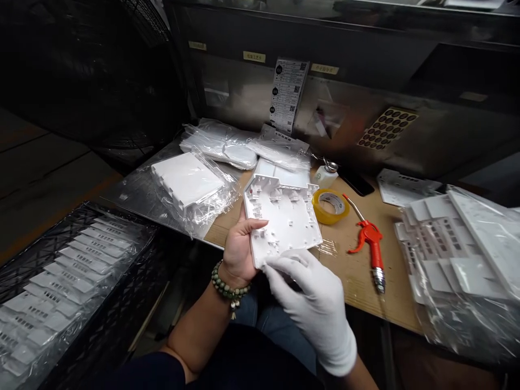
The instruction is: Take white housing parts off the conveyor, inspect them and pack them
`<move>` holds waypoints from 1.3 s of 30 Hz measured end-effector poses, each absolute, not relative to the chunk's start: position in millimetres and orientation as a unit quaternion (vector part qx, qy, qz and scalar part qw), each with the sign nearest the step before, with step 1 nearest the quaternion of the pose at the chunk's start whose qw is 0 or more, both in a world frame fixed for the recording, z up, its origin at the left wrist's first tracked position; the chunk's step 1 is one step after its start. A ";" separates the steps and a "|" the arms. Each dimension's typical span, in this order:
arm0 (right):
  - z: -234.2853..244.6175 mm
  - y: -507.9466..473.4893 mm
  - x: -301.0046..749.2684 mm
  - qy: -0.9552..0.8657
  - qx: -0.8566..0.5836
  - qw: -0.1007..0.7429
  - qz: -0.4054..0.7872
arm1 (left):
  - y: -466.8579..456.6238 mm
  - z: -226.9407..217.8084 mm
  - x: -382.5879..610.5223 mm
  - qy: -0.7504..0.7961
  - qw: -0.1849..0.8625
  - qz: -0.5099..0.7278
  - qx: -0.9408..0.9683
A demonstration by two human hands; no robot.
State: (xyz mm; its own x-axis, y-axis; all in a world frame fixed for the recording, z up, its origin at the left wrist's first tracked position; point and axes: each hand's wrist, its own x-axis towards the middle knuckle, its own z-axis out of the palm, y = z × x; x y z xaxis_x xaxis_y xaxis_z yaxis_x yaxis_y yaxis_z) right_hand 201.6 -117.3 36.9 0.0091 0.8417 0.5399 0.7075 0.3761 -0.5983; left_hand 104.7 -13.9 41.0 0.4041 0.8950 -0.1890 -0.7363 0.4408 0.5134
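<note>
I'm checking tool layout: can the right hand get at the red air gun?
Likely yes: nothing visible stands between the right hand and the red air gun, though the hand touches the white panel.

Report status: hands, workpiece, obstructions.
Bare left hand holding white plastic panel, studded side up. White-gloved right hand at its near corner. Round yellow tape roll alongside; nothing seen blocking.
</note>
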 end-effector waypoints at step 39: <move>44.5 -70.8 303.4 -0.536 -0.631 0.551 -0.105 | -0.3 -6.3 18.4 0.139 0.851 0.414 0.291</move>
